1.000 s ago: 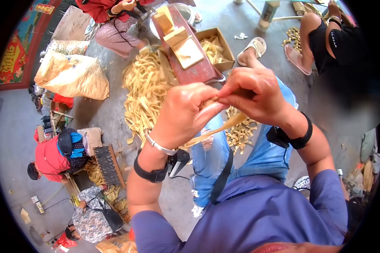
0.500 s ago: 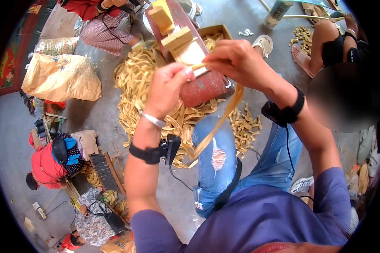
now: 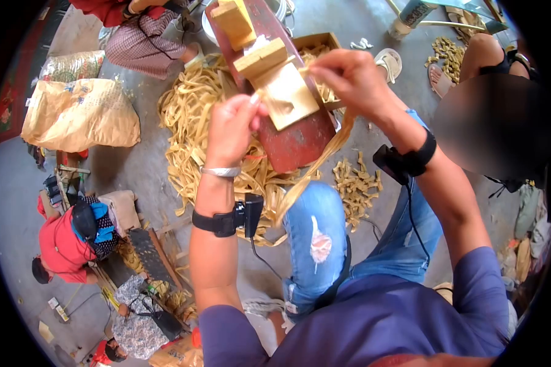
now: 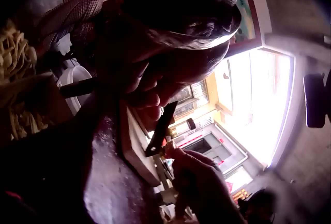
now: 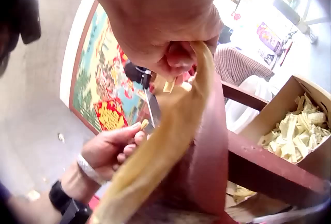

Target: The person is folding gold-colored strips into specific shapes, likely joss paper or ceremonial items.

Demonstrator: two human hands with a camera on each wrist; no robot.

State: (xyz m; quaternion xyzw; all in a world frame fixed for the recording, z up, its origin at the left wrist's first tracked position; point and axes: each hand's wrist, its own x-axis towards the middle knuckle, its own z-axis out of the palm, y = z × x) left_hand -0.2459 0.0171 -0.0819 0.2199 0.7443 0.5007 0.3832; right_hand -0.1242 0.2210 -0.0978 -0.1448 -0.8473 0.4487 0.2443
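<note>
My left hand is at the left edge of a pale wooden block, pinching a small tan piece between thumb and finger. On the block's other side, my right hand grips a long, soft, flat tan strip. Its short end pokes out by the fingers, while the long part hangs toward my knee. An upright dark metal blade stands at the block, between the two hands. The block lies on a red bench.
Loose tan strips are heaped left of the bench, and small knotted pieces lie in front. Behind my right hand is a cardboard box of scraps. A big paper sack is at left. Other people sit around.
Both hands were together on the strip, then moved forward to the block with a short length between them. Now they are apart, a small piece in the left and the long strip in the right.
</note>
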